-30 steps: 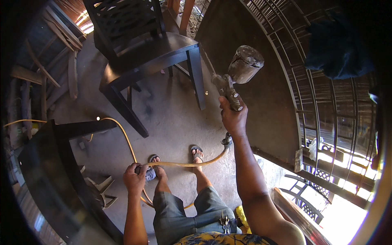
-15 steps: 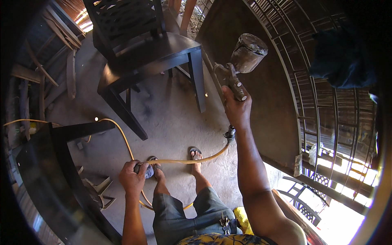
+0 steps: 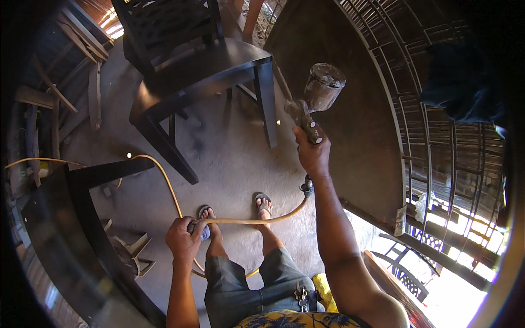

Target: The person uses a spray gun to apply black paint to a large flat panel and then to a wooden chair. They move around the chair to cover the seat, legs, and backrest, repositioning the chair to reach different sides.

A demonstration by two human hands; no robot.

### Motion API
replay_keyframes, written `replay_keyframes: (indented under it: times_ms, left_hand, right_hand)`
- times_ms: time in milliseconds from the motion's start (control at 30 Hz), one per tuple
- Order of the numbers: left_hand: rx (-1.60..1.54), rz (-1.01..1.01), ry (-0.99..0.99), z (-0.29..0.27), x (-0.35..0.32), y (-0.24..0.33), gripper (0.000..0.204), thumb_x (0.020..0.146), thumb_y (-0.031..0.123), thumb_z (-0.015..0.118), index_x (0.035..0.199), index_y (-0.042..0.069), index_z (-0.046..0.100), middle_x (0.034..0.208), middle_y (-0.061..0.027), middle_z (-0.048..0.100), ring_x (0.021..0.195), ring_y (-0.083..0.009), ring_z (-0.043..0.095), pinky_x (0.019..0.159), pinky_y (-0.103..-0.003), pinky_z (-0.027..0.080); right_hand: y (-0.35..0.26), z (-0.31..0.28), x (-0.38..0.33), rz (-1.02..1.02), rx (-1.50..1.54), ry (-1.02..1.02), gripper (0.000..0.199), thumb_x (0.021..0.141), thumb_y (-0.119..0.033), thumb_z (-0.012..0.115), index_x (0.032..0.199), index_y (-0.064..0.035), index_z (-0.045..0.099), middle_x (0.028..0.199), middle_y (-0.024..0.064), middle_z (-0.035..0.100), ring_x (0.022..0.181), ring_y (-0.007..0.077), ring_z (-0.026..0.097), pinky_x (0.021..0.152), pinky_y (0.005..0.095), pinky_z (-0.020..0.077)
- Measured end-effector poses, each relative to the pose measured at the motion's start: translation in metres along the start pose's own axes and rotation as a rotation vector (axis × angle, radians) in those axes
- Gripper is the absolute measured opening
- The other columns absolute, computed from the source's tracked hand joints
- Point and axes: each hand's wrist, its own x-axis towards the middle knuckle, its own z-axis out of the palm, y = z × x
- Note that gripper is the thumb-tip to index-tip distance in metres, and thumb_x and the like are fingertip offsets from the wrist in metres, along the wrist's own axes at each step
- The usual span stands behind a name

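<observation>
My right hand (image 3: pixel 315 154) is wrapped round the handle of a paint spray gun (image 3: pixel 309 123), its fingers closed. A round, paint-crusted cup (image 3: pixel 324 86) sits on top of the gun, which points away toward the dark chair (image 3: pixel 205 65). From below the handle a yellow air hose (image 3: pixel 262 221) curves across to my left hand (image 3: pixel 184 238). That hand is closed round the hose and a bunched grey-blue cloth (image 3: pixel 204 232). The chair has a patterned back and a glossy dark seat, and stands ahead of me, apart from the gun.
Another dark piece of furniture (image 3: pixel 82 229) stands close on my left. A large brown panel (image 3: pixel 350 136) leans against the slatted wall (image 3: pixel 437 126) at right. Wood pieces (image 3: pixel 94 95) stand at far left. Hose loops lie on the floor near my feet (image 3: pixel 262 204).
My right hand has drawn the spray gun slightly down and nearer to me. My left hand keeps its grip on the hose and cloth, nearly in place.
</observation>
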Motion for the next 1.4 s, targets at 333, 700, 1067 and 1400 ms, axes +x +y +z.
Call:
replay_keyframes:
  times_ms: [333, 700, 1067, 1400]
  left_hand:
    - [0.029, 0.007, -0.067, 0.009, -0.017, -0.002, 0.030, 0.080, 0.033, 0.088, 0.090, 0.007, 0.076, 0.087, -0.0131, 0.073, 0.078, -0.0346, 0.072, 0.070, -0.044, 0.056]
    - [0.034, 0.037, -0.143, 0.023, -0.038, 0.000, 0.030, 0.077, 0.033, 0.089, 0.088, 0.009, 0.076, 0.086, -0.0116, 0.073, 0.078, -0.0336, 0.072, 0.069, -0.044, 0.056]
    - [0.070, 0.049, -0.198, 0.026, -0.052, 0.003, 0.028, 0.078, 0.035, 0.088, 0.087, 0.011, 0.076, 0.084, -0.0093, 0.073, 0.078, -0.0335, 0.071, 0.068, -0.044, 0.055]
    - [0.009, 0.012, -0.059, 0.015, -0.046, -0.010, 0.031, 0.084, 0.037, 0.086, 0.090, 0.009, 0.075, 0.088, -0.0099, 0.073, 0.078, -0.0337, 0.072, 0.069, -0.044, 0.056]
  right_hand:
    - [0.049, 0.007, -0.026, 0.076, -0.065, 0.010, 0.030, 0.093, -0.026, 0.080, 0.102, 0.0009, 0.070, 0.076, 0.0161, 0.068, 0.067, 0.0290, 0.063, 0.064, 0.0404, 0.0506]
    - [0.128, 0.022, -0.072, 0.091, -0.126, 0.066, 0.034, 0.092, -0.029, 0.081, 0.104, 0.0001, 0.070, 0.086, 0.0243, 0.073, 0.079, 0.0438, 0.071, 0.070, 0.0469, 0.0542]
    - [0.153, 0.018, -0.078, 0.169, -0.259, -0.021, 0.032, 0.091, -0.027, 0.080, 0.105, 0.0003, 0.070, 0.087, 0.0257, 0.073, 0.085, 0.0481, 0.071, 0.073, 0.0483, 0.0550]
    - [0.042, 0.018, 0.003, -0.023, -0.116, 0.058, 0.032, 0.091, -0.026, 0.081, 0.105, 0.0019, 0.071, 0.084, 0.0238, 0.073, 0.076, 0.0419, 0.071, 0.069, 0.0447, 0.0544]
